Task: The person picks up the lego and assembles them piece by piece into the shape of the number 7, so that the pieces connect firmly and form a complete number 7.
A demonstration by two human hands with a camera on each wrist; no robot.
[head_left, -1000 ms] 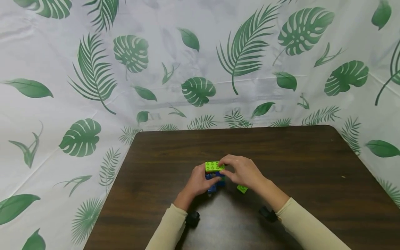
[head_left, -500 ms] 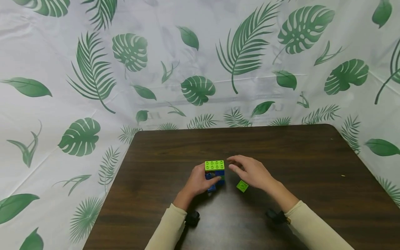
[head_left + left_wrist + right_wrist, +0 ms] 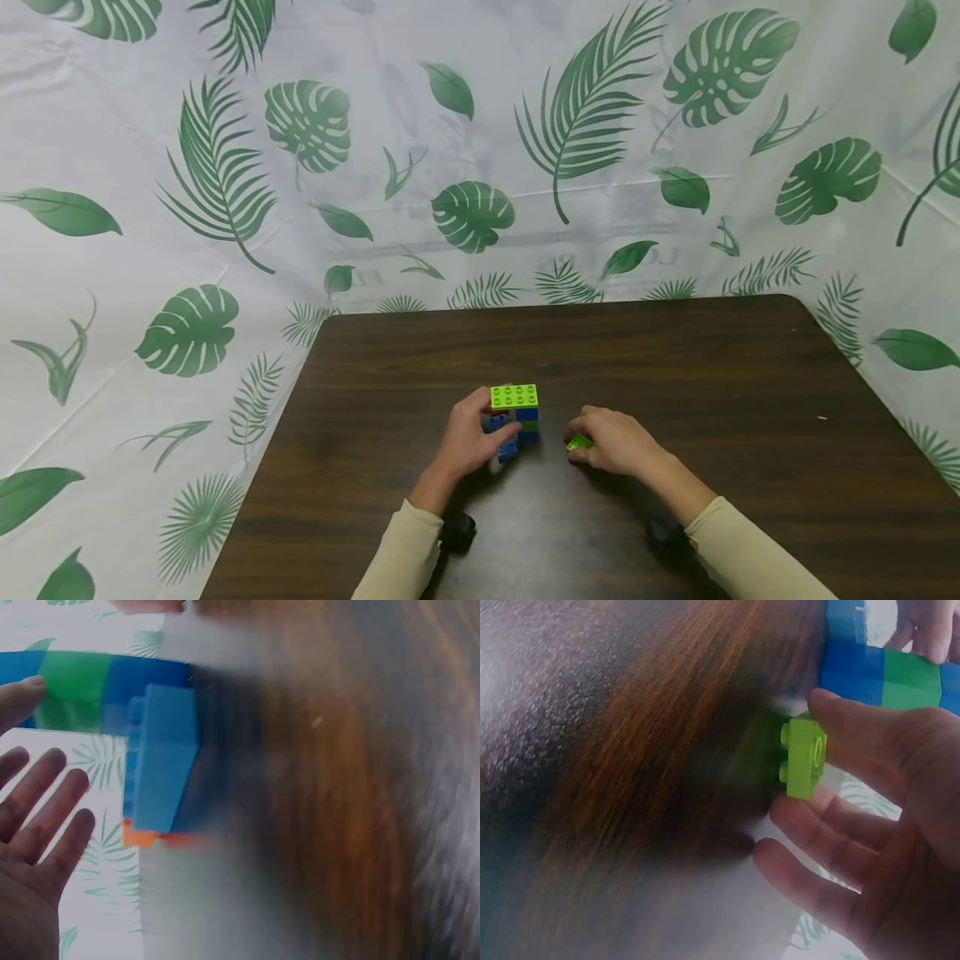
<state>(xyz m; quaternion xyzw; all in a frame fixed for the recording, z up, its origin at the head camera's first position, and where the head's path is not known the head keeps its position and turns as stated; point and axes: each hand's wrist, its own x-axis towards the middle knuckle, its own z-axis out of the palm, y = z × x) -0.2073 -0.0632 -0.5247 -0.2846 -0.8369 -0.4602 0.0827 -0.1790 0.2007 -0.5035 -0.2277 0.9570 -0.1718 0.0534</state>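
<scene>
A stack of toy building bricks (image 3: 528,425) stands mid-table, with blue and green layers and a lime-green brick (image 3: 514,396) on top. A blue brick (image 3: 161,757) juts from its near side, with orange beside it. My left hand (image 3: 467,433) is at the stack's left side; in the left wrist view its fingers are spread and apart from the bricks, the thumb overlapping the green layer (image 3: 73,688). To the right, my right hand (image 3: 617,442) pinches a small lime-green brick (image 3: 804,759) between thumb and fingers, close over the table, studs facing down.
The dark wood-grain table (image 3: 712,367) extends around both hands. Behind it hangs a white leaf-print cloth (image 3: 390,217). Each wrist wears a black camera, such as the left wrist camera (image 3: 457,532).
My right hand has left the stack, moved right and down, and taken hold of the small lime-green brick. My left hand has loosened and shifted slightly left from the stack.
</scene>
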